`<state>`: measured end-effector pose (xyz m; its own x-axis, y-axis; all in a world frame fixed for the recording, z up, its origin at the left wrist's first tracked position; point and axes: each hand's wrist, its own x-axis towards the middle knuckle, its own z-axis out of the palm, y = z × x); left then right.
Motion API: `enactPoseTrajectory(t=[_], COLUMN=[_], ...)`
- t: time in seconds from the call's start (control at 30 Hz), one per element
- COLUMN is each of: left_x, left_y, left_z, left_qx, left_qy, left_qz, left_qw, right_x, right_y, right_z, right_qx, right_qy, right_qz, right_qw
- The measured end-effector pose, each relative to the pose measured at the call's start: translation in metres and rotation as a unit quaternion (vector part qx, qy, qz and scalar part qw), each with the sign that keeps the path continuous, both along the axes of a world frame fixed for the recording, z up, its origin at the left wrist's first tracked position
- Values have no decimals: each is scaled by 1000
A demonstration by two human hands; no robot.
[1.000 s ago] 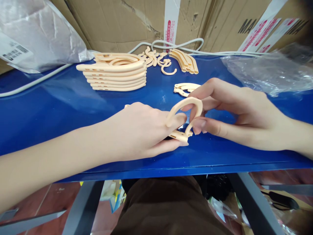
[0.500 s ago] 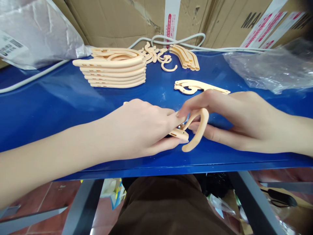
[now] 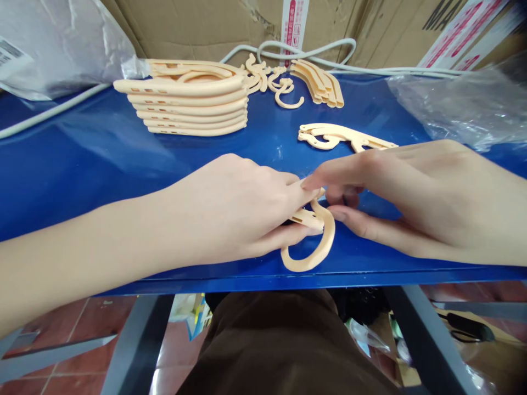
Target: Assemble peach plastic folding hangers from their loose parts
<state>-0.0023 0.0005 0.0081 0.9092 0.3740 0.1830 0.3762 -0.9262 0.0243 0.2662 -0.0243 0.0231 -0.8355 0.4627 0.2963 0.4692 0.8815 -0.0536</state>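
Note:
My left hand (image 3: pixel 247 206) is closed on a cream folding hanger (image 3: pixel 307 218), whose slotted arm end shows between finger and thumb. The rest of the hanger is hidden under the hand. From that end a curved hook (image 3: pixel 313 262) bends down toward the table's front edge. At the hook's right side is my right hand (image 3: pixel 395 203), thumb and index finger apart, the other fingers curled. Its index tip rests by the left index finger, and its thumb tip is beside the hook. Another folded hanger (image 3: pixel 341 131) lies just behind the right hand.
On the blue table (image 3: pixel 102 170) a stack of cream hangers (image 3: pixel 193 109) stands at back left. Loose hooks (image 3: pixel 288 99) and curved hanger arms (image 3: pixel 321 82) lie beside it. A white cable (image 3: pixel 349 52), cardboard boxes (image 3: pixel 214 33) and plastic bags (image 3: pixel 461 104) line the back.
The hook has swung down and to the left around the hanger's end. My right thumb and index finger have spread apart around it; the left hand keeps its hold.

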Motion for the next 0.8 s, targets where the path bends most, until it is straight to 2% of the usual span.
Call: enactPoseTrajectory(t=[0.23,0.37,0.47,0.67,0.8], left_x=[2,4,3,2,1], left_y=[0,0,1,3,4], left_z=[-6,-15,-20,-19,-20], left_qx=[38,35,24,21,32], left_qy=[-16,-99,-125,-100,-99], left_qz=[3,6,7,5,4], left_qw=[999,994,992,995,995], right_x=[-2,-4,-4,-2,-2], right_y=[4,9,12,15,16], right_z=[-2,-6,-8,-7,-7], right_qx=[4,-22,-38,-33,-64], right_qy=[22,61,84,76,75], right_qz=[13,-28,-45,-40,-45], right_qw=[1000,997,995,996,994])
